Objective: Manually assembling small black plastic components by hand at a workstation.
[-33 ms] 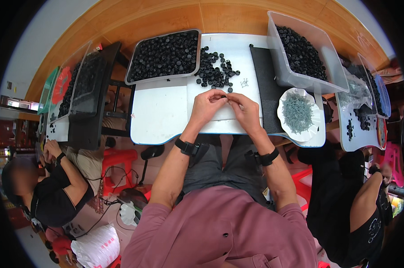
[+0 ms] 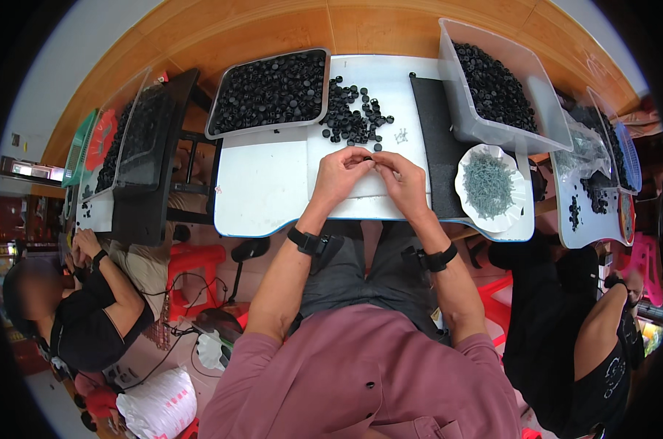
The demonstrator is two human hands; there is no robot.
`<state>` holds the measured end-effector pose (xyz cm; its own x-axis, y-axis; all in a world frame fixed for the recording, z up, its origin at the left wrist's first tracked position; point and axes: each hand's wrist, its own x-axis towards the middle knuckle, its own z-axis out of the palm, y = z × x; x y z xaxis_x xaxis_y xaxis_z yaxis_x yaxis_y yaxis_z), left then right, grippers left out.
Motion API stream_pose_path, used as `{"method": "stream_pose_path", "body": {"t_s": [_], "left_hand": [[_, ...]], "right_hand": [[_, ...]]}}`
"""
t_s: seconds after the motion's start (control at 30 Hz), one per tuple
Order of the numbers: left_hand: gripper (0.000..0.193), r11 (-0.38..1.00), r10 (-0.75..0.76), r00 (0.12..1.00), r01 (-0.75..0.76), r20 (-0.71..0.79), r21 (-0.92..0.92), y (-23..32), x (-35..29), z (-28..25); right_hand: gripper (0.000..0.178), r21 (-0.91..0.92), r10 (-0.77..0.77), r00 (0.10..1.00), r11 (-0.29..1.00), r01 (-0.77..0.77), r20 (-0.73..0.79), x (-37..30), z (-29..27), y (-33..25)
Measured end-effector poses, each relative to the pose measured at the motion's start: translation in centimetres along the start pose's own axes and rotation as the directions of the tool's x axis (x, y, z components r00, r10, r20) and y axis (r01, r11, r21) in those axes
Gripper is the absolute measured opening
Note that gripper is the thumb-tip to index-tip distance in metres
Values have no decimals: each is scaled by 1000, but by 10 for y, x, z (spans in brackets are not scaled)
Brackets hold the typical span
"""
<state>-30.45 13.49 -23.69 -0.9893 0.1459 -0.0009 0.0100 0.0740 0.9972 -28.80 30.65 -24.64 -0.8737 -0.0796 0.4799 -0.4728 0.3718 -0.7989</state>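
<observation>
My left hand (image 2: pixel 341 175) is closed in a pinch on a small black round part (image 2: pixel 368 158), mostly covered by the fingertips. Against it, my right hand (image 2: pixel 402 181) has thumb and fingers pressed together; whatever they grip is too small to make out. Just beyond my hands a loose heap of black round parts (image 2: pixel 355 117) lies on the white tabletop (image 2: pixel 262 179). A few tiny thin pieces (image 2: pixel 401 136) lie right of that heap. On the right, a white fluted dish (image 2: pixel 518 192) holds many thin grey-green pieces (image 2: pixel 489 183).
A shallow tray (image 2: pixel 210 130) full of black parts stands at the back left. A deep clear bin (image 2: pixel 485 130) of similar parts is at the back right, beside a black mat (image 2: pixel 442 175). A person (image 2: pixel 90 314) works at the left; another person's black clothing (image 2: pixel 536 322) shows at the right.
</observation>
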Motion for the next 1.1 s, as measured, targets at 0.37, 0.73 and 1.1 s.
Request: {"method": "stream_pose_path", "body": {"t_s": [0.37,0.73,1.1], "left_hand": [[18,999,21,997,-18,-77,38,-4,3,6],[26,755,557,768,-309,-317,578,65,61,-104],[24,602,385,923,-257,8,756,7,27,-57]], "right_hand": [[19,304,285,932,929,-210,-225,0,-1,18],[17,246,244,884,957,-153,-398,4,-2,23],[14,212,254,897,959,-187,-362,4,-2,17]]}}
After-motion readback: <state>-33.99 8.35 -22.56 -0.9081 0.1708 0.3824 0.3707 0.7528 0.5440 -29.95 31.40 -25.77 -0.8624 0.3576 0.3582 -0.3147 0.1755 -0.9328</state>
